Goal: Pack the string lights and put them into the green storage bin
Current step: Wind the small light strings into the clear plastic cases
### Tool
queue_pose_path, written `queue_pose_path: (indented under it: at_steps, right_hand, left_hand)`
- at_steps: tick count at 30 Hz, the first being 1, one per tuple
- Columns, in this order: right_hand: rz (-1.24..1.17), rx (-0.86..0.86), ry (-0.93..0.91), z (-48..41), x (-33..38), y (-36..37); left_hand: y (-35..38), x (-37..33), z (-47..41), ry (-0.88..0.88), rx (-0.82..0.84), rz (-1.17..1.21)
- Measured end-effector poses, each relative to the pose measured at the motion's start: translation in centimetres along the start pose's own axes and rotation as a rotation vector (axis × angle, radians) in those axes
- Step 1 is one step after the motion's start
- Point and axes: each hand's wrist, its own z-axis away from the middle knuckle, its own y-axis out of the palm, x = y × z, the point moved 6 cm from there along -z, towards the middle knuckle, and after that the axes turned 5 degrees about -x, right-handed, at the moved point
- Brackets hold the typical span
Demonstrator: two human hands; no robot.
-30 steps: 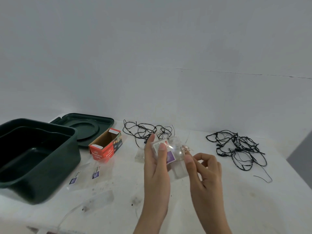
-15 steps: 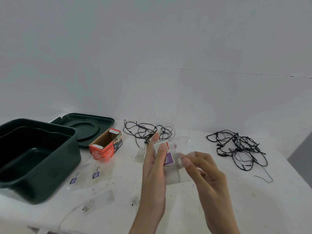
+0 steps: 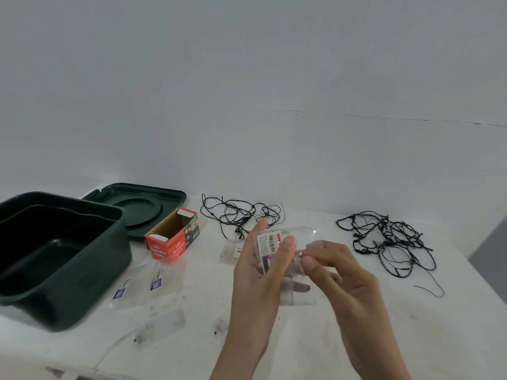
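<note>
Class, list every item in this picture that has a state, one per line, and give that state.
green storage bin: open, empty
bin lid: off, flat on the table behind the bin
red box: open, on its side
clear bag: held in both hands
left hand: gripping the bag
right hand: fingers pinching at the bag
middle string lights: loose, tangled
right string lights: loose, tangled

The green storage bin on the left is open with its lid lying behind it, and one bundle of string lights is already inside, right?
Not quite. The head view shows the green storage bin open, its lid lying behind it, but nothing is visible inside. Both tangles of string lights lie on the table.
</note>
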Motion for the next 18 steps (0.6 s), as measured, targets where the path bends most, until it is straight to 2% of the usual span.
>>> queue_pose_path:
  at_steps: [8, 12, 16, 18]
  right_hand:
    - [-0.205, 0.183, 0.138, 0.18, 0.17, 0.92]
    - [-0.155, 0.116, 0.083, -0.01, 0.59, 0.88]
    - [-0.095, 0.162, 0.071, -0.21, 0.4, 0.89]
    - [0.028, 0.163, 0.012, -0.39, 0.38, 0.67]
  left_hand:
    - [-0.09, 0.58, -0.3, -0.033, 0.02, 0.038]
    - [0.0, 0.86, -0.46, -0.056, 0.034, 0.068]
    - [-0.09, 0.96, -0.62, -0.09, 0.057, 0.081]
    - [-0.36, 1.04, -0.79, -0.077, 0.04, 0.073]
